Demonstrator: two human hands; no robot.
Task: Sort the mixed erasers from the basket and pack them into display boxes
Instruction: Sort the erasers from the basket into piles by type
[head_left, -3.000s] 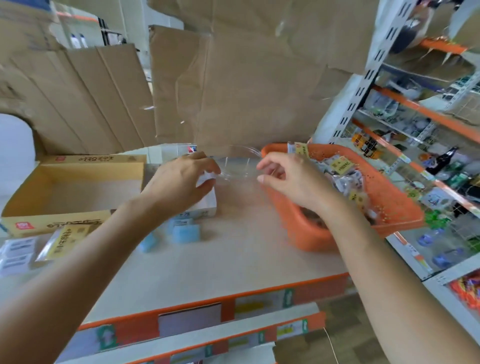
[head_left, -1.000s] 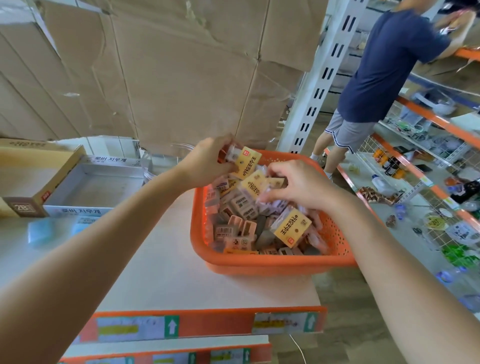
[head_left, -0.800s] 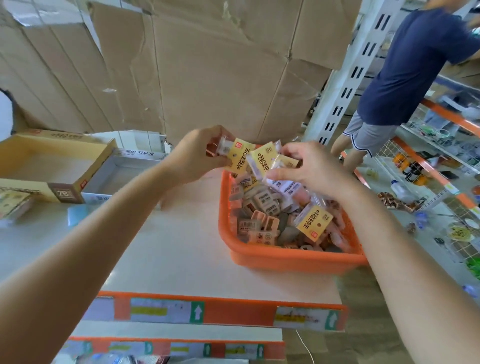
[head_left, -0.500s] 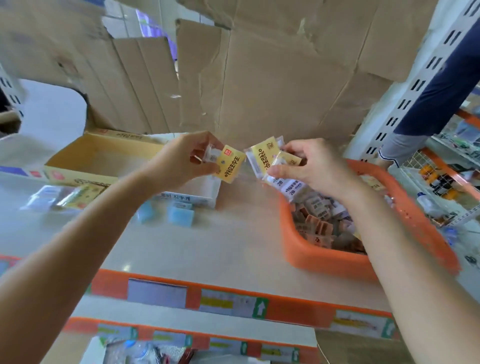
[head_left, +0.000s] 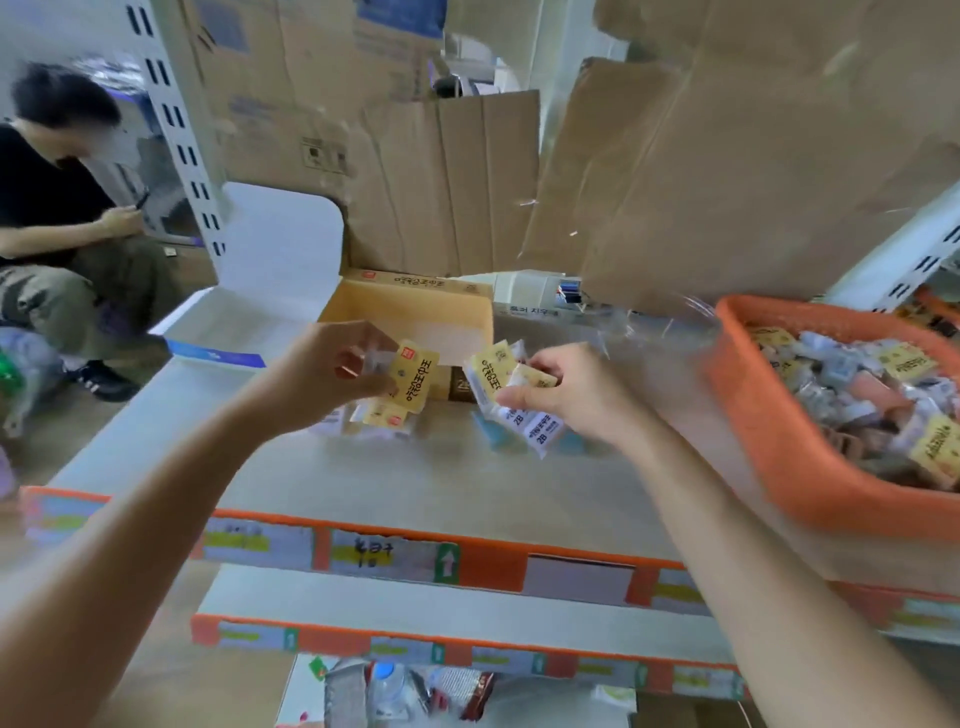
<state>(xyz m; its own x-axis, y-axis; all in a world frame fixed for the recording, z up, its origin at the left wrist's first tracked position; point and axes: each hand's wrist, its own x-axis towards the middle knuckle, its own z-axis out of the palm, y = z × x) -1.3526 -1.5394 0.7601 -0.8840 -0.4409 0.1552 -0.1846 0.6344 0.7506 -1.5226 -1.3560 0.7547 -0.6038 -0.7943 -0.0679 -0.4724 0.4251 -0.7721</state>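
Observation:
My left hand (head_left: 335, 371) pinches one yellow-labelled eraser pack (head_left: 415, 379) in front of the open yellow display box (head_left: 410, 317). My right hand (head_left: 566, 395) grips a small bunch of eraser packs (head_left: 511, 395), some with yellow labels and some white ones marked 2B. Both hands hover over the shelf top, a little apart. The orange basket (head_left: 789, 467), heaped with mixed erasers (head_left: 857, 384), sits at the right edge. Loose packs (head_left: 382, 415) lie on the shelf under my left hand.
A white display box (head_left: 535, 301) stands behind the yellow one, and an open white-and-blue box (head_left: 234, 327) lies to the left. Cardboard sheets (head_left: 727, 171) form the back wall. A person (head_left: 57, 234) crouches at far left. A lower shelf (head_left: 467, 597) juts toward me.
Both hands lifted eraser packs out of the orange basket and carried them left to in front of the yellow display box. The view swung left, bringing the crouching person into sight.

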